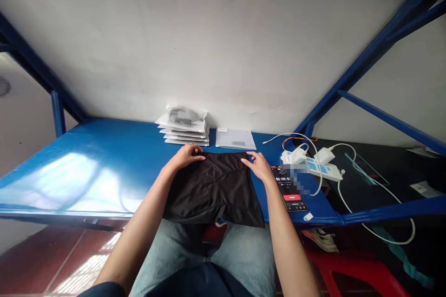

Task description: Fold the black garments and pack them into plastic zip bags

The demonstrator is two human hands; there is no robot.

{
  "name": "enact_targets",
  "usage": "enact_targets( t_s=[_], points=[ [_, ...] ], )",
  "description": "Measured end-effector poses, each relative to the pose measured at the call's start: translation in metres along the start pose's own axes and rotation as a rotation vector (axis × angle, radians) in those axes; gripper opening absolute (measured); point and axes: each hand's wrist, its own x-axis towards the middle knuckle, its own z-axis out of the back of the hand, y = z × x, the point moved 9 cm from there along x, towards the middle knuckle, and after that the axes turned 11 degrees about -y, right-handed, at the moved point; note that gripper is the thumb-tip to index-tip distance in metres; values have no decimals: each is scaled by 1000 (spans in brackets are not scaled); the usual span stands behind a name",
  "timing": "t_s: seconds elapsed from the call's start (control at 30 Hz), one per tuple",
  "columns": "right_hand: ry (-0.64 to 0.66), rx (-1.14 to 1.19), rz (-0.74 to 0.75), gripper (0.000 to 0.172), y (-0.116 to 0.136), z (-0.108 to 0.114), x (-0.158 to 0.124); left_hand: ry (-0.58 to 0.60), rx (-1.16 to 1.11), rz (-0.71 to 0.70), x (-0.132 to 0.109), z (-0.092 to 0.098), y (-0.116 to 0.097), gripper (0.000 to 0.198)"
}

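Black shorts (216, 185) lie spread on the blue table (135, 162), waistband toward the wall and leg openings at the front edge. My left hand (188, 155) pinches the far left corner of the waistband between thumb and fingers. At the far right corner, my right hand (257, 163) grips the same waistband. The fabric between the hands is gathered in soft creases over the middle. Behind the shorts lies a flat white packet (235, 138) with a label, and left of it is a stack of clear zip bags (184, 125).
Right of my right arm lies a phone (288, 190) showing a timer. Beyond it are a white power strip (322, 169) with plugs and a looping white cable (376, 229). Blue metal bars (348, 74) frame the table. A red stool (358, 269) stands below right.
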Motion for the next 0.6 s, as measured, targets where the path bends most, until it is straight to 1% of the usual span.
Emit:
enact_targets(
  t_s=[0.1, 0.17, 0.27, 0.33, 0.4, 0.5, 0.57, 0.6],
  points=[
    [36, 77, -13, 42, -4, -2, -1, 1, 6, 68, 1, 4, 12, 47],
    [70, 153, -21, 40, -4, -3, -3, 7, 5, 80, 0, 3, 15, 49],
    [117, 256, -32, 40, 0, -4, -7, 15, -11, 56, -1, -1, 8, 51],
    [144, 303, -45, 43, 4, -3, -10, 18, -30, 44, -1, -4, 2, 48],
    [182, 338, -52, 51, 9, -3, -13, 24, -64, 38, -3, -4, -3, 44],
    [237, 370, -59, 74, 17, 0, -17, 45, -124, 41, -5, 0, -5, 43],
    [224, 359, -78, 85, 17, 3, -17, 69, -166, 72, -6, 3, -2, 50],
    [211, 343, -89, 87, 16, 4, -16, 82, -184, 95, -6, 4, 1, 58]
  ],
)
